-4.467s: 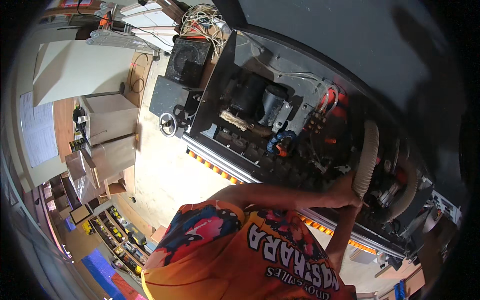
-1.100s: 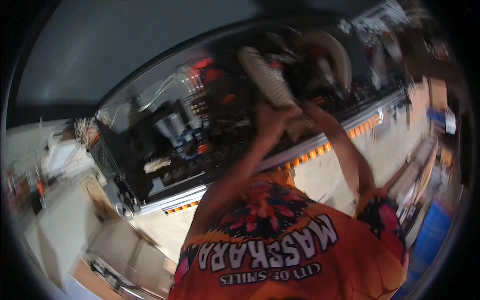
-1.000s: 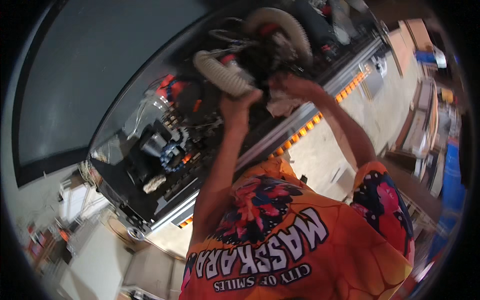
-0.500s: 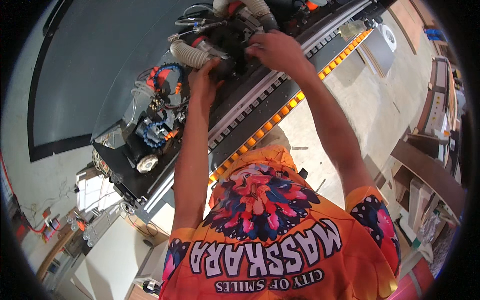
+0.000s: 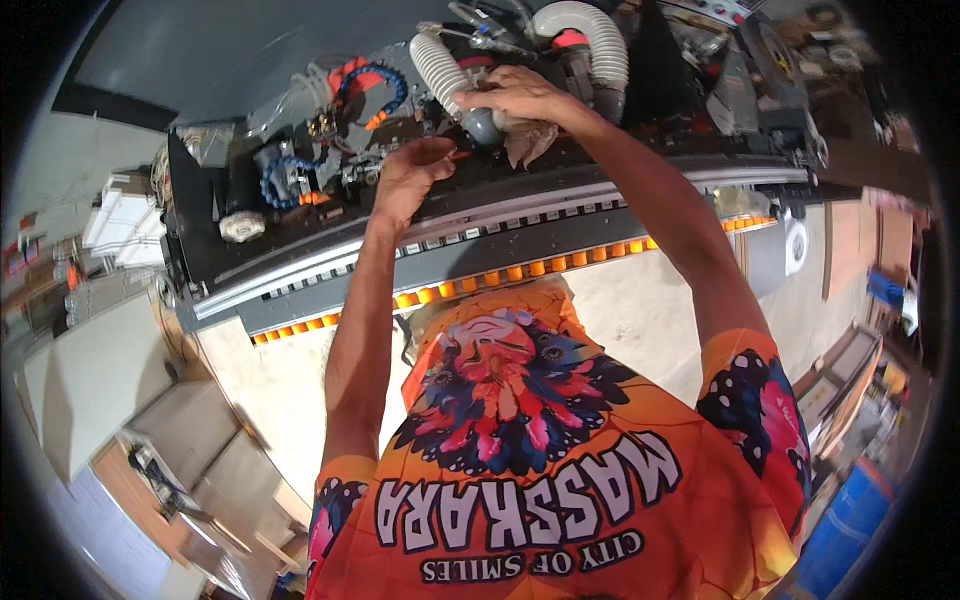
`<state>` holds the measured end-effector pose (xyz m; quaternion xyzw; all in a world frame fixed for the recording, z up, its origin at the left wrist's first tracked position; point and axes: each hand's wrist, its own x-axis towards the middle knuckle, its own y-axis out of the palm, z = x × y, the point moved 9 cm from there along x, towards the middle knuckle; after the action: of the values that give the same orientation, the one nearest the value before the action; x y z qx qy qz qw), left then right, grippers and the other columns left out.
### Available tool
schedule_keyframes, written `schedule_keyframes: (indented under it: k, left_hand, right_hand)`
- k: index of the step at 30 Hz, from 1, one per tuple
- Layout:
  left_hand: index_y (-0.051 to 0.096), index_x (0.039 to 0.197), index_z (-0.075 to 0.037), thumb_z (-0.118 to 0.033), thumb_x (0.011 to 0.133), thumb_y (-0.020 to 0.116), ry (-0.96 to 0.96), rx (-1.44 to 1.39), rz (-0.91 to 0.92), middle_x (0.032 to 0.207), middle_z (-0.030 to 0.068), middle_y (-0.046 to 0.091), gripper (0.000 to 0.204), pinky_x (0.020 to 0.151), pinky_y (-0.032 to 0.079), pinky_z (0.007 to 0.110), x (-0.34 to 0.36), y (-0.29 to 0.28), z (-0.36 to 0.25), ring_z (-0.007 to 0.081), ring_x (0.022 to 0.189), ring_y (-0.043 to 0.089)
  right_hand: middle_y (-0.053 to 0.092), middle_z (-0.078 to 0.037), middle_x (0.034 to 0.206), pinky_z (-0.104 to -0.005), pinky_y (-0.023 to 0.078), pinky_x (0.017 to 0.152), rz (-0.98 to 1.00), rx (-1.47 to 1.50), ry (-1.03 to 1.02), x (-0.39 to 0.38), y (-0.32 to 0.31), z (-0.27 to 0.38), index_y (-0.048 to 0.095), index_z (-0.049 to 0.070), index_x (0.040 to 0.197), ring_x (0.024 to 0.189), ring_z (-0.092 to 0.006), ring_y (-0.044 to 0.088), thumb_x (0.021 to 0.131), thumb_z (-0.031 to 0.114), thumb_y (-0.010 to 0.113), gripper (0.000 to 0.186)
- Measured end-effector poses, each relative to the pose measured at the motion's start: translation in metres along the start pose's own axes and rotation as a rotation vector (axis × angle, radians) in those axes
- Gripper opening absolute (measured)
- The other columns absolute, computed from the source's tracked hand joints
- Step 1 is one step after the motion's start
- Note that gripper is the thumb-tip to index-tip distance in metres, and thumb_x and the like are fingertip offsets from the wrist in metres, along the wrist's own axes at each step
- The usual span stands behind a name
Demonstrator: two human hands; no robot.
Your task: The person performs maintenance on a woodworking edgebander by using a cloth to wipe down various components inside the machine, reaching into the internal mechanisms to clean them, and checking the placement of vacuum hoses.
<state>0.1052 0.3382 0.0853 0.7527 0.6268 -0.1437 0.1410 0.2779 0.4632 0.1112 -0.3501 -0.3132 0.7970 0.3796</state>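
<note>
My right hand (image 5: 512, 98) reaches over a machine's black bed, closed on a crumpled pale rag (image 5: 530, 140) that hangs below the palm. Its fingers lie against the lower end of a ribbed, whitish hose (image 5: 437, 72), which runs into a grey elbow fitting (image 5: 482, 127). Lower and to the left, my left hand (image 5: 410, 180) hovers by the machine's front rail with fingers loosely curled and thumb apart; I see nothing held in it. Small metal fittings (image 5: 360, 168) sit just beyond it.
A second ribbed hose (image 5: 608, 50) curves down at the right. Blue segmented coolant hoses (image 5: 398, 85) with orange nozzles stand at the left, near a round whitish knob (image 5: 242, 227). A metal rail (image 5: 490, 213) and a row of orange rollers (image 5: 515, 272) run along the front edge.
My view has turned, so the machine now lies more level across it. The left hand has come off the hose toward the front rail. The right hand now shows a rag at the left hose.
</note>
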Motion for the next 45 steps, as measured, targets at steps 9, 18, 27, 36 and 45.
schedule_keyframes:
  k: [9,18,27,36,45]
  left_hand:
    - [0.074,0.114,-0.005,-0.028,0.081,0.071,-0.188,0.877,0.142,0.117,0.0232,0.073,0.041,0.095,0.053,0.047,0.066,0.048,0.054,0.0397,0.114,0.068]
    - [0.074,0.121,-0.006,-0.037,0.084,0.073,-0.335,0.898,0.171,0.125,0.0232,0.071,0.048,0.101,0.052,0.045,0.086,0.076,0.072,0.0385,0.119,0.067]
    - [0.076,0.114,-0.008,-0.032,0.087,0.071,0.036,0.772,0.154,0.115,0.0183,0.075,0.036,0.095,0.053,0.042,0.095,0.062,0.116,0.0353,0.108,0.07]
    - [0.075,0.125,-0.014,-0.032,0.092,0.068,-0.035,0.761,0.362,0.122,0.0137,0.075,0.038,0.097,0.052,0.039,0.068,0.083,0.064,0.03,0.11,0.071]
    - [0.074,0.119,-0.006,-0.028,0.087,0.072,0.035,0.917,0.347,0.118,0.0171,0.075,0.039,0.092,0.055,0.04,0.085,0.081,0.091,0.0322,0.107,0.072]
  right_hand:
    - [0.064,-0.018,0.132,-0.0395,0.041,0.108,0.182,0.127,-0.144,0.013,0.012,0.003,0.072,0.002,0.127,0.127,-0.029,0.054,0.092,0.068,0.062,0.075]
    - [0.067,-0.014,0.12,-0.0346,0.051,0.091,0.245,0.362,-0.049,0.005,0.0,-0.029,0.073,-0.004,0.118,0.103,-0.0213,0.063,0.093,0.058,0.069,0.067]
    - [0.075,-0.014,0.108,-0.0381,0.053,0.088,0.229,0.077,-0.281,-0.036,-0.001,-0.046,0.072,0.006,0.122,0.1,-0.0282,0.071,0.099,0.05,0.063,0.051]
    - [0.074,-0.018,0.09,-0.0447,0.057,0.07,0.578,-0.44,-0.36,-0.075,0.079,-0.044,0.075,0.003,0.1,0.075,-0.0313,0.072,0.098,0.031,0.048,0.039]
    - [0.068,-0.021,0.091,-0.0404,0.055,0.072,0.712,-0.372,-0.626,-0.032,0.151,-0.124,0.068,-0.004,0.095,0.081,-0.0321,0.066,0.09,0.015,0.052,0.026]
